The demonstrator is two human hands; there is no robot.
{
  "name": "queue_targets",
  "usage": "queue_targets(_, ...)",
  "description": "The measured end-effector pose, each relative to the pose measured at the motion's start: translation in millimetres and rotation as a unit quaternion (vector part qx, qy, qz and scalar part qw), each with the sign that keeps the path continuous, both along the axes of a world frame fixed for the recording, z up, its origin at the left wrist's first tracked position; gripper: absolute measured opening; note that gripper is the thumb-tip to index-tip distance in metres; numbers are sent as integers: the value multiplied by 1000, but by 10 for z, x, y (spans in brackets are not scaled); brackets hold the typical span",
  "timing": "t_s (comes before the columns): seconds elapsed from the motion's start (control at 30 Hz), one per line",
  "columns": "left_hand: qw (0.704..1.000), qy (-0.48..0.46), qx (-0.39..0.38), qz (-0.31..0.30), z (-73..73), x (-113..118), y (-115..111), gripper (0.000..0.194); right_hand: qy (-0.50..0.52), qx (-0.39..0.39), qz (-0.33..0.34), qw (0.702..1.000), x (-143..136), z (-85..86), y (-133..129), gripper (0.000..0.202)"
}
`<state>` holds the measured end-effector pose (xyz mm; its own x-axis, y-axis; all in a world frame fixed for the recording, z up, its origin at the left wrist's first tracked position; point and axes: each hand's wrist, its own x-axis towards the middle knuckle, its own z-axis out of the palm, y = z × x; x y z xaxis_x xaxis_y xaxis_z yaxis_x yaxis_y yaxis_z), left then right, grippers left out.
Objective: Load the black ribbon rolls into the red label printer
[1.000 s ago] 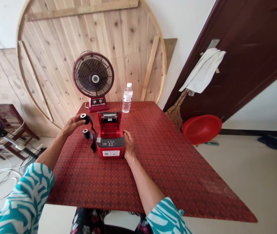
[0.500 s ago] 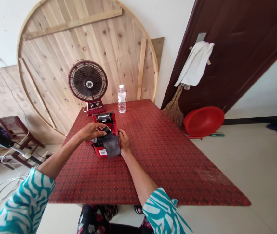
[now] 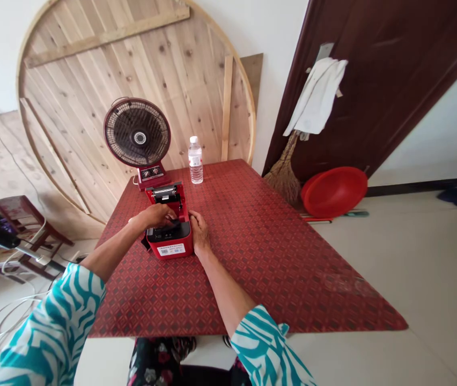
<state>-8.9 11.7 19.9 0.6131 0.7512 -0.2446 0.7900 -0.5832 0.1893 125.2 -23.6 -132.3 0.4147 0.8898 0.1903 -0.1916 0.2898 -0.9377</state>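
A red and black label printer (image 3: 172, 250) stands on the table with its lid (image 3: 166, 192) raised and a white sticker on its front. My left hand (image 3: 156, 216) reaches into the opening from the left, fingers bent down and closed around a dark roll (image 3: 169, 224). Most of that roll is hidden by the fingers and the printer's body. Against the printer's right side, my right hand (image 3: 200, 231) grips the casing, its fingers partly out of sight behind the edge.
Behind the printer stand a dark red fan (image 3: 140, 138) and a water bottle (image 3: 196, 161). A patterned red cloth covers the table (image 3: 277, 268). Large round wooden board (image 3: 144, 69) leans on the wall. To the right are a broom (image 3: 285, 174) and red basin (image 3: 335, 192).
My left hand has lowered the roll into the printer, and the dark strip that hung over the front is gone from there. My right hand stays at the printer's side. The view shifted slightly.
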Motion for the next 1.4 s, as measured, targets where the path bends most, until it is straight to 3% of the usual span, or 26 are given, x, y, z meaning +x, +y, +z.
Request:
queue_targets(0.2,998,-67,-16,8,-122,-88,69,33,-9,2,-12,1000,14,-11,5,32)
queue_targets(0.27,990,-137,-12,15,-137,-159,-8,26,-12,5,-13,1000,17,-12,1,32)
queue_targets(0.37,956,-286,24,53,-228,-309,-261,32,-14,5,-13,1000,22,-16,-9,31)
queue_targets(0.43,928,-358,54,86,-354,-395,-467,40,-11,-2,-10,1000,27,-17,-15,32)
queue_targets(0.53,880,-446,139,87,-577,-446,-701,47,-1,-11,-1,1000,37,-9,-26,34)
queue_targets(0.63,864,-451,224,26,-723,-421,-784,45,8,-12,5,1000,41,4,-48,36)
queue_targets(0.73,857,-426,287,-43,-773,-390,-785,43,18,-17,4,1000,41,-8,-76,38)
queue_targets(0.83,844,-416,331,-71,-802,-384,-778,42,34,-29,7,999,52,-25,-74,41)
queue_targets(0.93,833,-411,360,-79,-846,-384,-771,38,58,-36,10,998,90,61,16,46)
queue_targets(1.2,816,-416,392,-87,-945,-363,-717,33,-16,16,64,998,191,709,493,48)
queue_targets(1.3,827,-406,382,-71,-984,-357,-719,35,-39,24,61,997,213,719,454,46)
queue_targets(1.4,819,-409,400,-42,-1031,-360,-723,39,-86,47,37,994,250,619,296,46)
